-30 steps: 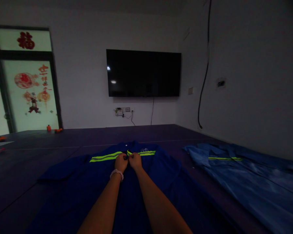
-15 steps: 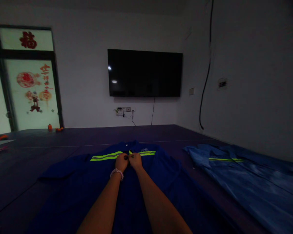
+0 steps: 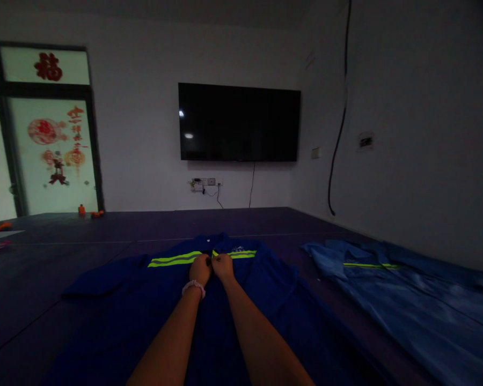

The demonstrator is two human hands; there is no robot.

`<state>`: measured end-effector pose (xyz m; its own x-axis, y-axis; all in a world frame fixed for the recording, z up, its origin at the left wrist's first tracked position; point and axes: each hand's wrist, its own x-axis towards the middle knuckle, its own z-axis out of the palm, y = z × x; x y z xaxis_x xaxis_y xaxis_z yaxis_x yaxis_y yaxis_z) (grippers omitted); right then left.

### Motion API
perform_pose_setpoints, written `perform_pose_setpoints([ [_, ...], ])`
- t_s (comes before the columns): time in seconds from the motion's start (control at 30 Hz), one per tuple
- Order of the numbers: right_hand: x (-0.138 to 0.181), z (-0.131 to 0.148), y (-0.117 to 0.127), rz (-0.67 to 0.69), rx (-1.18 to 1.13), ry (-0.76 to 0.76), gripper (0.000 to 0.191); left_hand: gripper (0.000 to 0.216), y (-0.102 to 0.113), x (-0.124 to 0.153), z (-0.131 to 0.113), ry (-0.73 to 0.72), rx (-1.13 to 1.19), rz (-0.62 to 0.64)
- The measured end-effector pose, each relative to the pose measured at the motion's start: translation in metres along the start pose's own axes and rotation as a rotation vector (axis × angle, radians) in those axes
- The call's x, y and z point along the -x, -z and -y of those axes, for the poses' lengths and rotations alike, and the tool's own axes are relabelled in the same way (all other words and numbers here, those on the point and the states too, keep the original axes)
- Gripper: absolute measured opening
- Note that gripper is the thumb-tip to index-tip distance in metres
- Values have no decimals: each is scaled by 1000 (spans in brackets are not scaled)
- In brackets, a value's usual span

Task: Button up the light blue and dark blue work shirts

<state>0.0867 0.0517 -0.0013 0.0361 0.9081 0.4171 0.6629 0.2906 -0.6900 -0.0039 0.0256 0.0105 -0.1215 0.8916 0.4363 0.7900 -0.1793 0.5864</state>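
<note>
A dark blue work jacket [image 3: 145,305] with bright yellow-green and grey stripes across the chest lies spread out in front of me, its collar at the far end. My left hand [image 3: 201,269], with a pale scrunchie on the wrist, is closed on the jacket's front edge at stripe height. Right beside it, my right hand [image 3: 223,266] pinches the other front edge, where a bit of stripe sticks up. Both sets of fingertips nearly meet over the middle opening. Whether a button or other fastener is between them is too dark and small to tell.
A second, lighter blue garment [image 3: 390,289] with a thin yellow-green stripe lies to the right on the dark purple surface [image 3: 165,220]. Small orange objects [image 3: 97,214] sit near the glass door at far left. A black cable [image 3: 337,145] hangs down the right wall.
Both hands stay at the jacket's front opening, with only slight finger movement. The raised bit of stripe between them shifts a little. The view moves very slightly.
</note>
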Motion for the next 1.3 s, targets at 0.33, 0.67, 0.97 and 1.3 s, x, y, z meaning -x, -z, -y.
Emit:
perform_pose_setpoints([
  [0.33, 6, 3, 2, -37, 19, 58, 44, 19, 2, 2, -3, -7, -67, 29],
  [0.67, 12, 9, 26, 195, 368, 203, 36, 20, 1, 0, -1, -13, -63, 38],
  [0.97, 11, 8, 24, 160, 332, 124, 32, 17, -4, -4, 4, -6, -29, 29],
  [1.3, 8, 5, 20, 137, 341, 104, 28, 12, -5, -5, 6, 21, -60, -40],
])
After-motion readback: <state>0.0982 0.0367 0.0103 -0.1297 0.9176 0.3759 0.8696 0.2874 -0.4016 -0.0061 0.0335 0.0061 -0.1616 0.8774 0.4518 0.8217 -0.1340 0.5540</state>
